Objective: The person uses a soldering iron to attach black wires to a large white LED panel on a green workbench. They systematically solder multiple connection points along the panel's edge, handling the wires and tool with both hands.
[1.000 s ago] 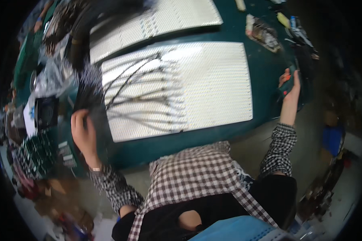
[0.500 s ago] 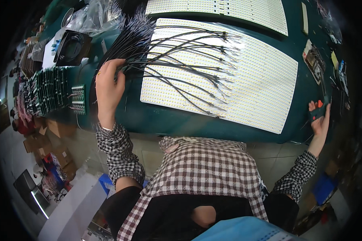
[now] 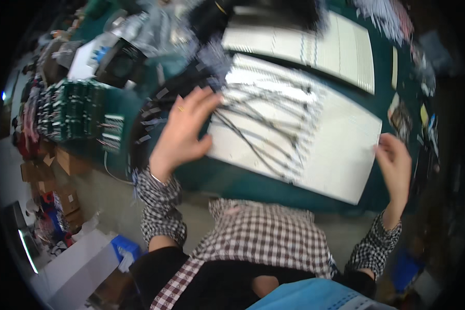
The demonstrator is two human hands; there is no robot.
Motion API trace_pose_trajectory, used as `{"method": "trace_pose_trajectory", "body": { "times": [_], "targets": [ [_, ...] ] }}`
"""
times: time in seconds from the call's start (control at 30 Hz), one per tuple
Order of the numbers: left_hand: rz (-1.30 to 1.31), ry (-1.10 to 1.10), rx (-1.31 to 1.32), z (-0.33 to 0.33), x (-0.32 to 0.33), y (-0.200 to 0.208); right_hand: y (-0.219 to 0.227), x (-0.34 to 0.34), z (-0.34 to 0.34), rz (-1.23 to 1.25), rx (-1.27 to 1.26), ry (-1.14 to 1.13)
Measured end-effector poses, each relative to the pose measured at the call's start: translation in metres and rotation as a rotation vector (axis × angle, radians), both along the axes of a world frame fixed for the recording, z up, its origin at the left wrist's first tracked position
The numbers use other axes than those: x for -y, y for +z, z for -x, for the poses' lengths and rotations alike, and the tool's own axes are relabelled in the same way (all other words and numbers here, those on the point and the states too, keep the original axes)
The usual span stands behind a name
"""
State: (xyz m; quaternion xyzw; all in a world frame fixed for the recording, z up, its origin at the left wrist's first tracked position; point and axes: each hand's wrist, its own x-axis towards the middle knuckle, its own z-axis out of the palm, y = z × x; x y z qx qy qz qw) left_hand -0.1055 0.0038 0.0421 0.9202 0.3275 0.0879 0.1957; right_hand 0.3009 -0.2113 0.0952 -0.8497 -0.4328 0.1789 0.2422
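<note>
A white LED board lies on the green table, with several black cables across its left half, their thin ends towards the middle. Over the board's left edge, beside the cables, my left hand is open, fingers spread and thumb apart. At the right edge, my right hand has its fingers bent and closed on the board's rim. Motion blur hides how firm that hold is. Left of my left hand runs a dark bundle of cables with pale ends.
More white LED boards lie behind. At left are a black square fan-like part, a row of green circuit boards and a small green board. Clear plastic bags lie at the back. Small parts lie at the right.
My right hand has let go of the red-and-dark hand tool and moved to the board's right edge. My left hand has left the cable bundle and spread at the board's left edge. The view has shifted.
</note>
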Motion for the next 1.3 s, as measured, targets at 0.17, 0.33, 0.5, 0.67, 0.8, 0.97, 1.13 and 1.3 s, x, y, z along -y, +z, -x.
{"method": "trace_pose_trajectory", "body": {
  "times": [0.17, 0.33, 0.5, 0.67, 0.8, 0.97, 1.13, 1.3],
  "targets": [
    [0.061, 0.047, 0.008, 0.011, 0.008, 0.004, -0.033, -0.116, 0.074, -0.201, 0.086, 0.766],
    [-0.249, 0.166, -0.008, 0.002, 0.003, -0.007, -0.073, -0.183, 0.1, -0.225, 0.271, 0.797],
    [-0.498, 0.369, 0.118, 0.009, -0.003, -0.041, -0.094, -0.178, 0.116, -0.277, 0.335, 0.85],
    [-0.535, 0.464, 0.267, 0.0, 0.001, -0.04, -0.089, -0.177, 0.112, -0.484, 0.296, 0.853],
    [-0.427, 0.463, 0.257, -0.001, 0.006, -0.029, -0.081, -0.173, 0.123, -0.485, 0.022, 0.856],
    [-0.204, 0.359, 0.221, -0.007, 0.012, -0.009, -0.086, -0.167, 0.118, -0.412, -0.045, 0.892],
    [-0.196, 0.143, 0.161, -0.027, -0.008, -0.018, -0.079, -0.174, 0.134, -0.351, 0.149, 0.797],
    [-0.354, 0.155, 0.169, -0.04, -0.02, -0.024, -0.087, -0.187, 0.127, -0.436, -0.053, 0.774]
  ]
}}
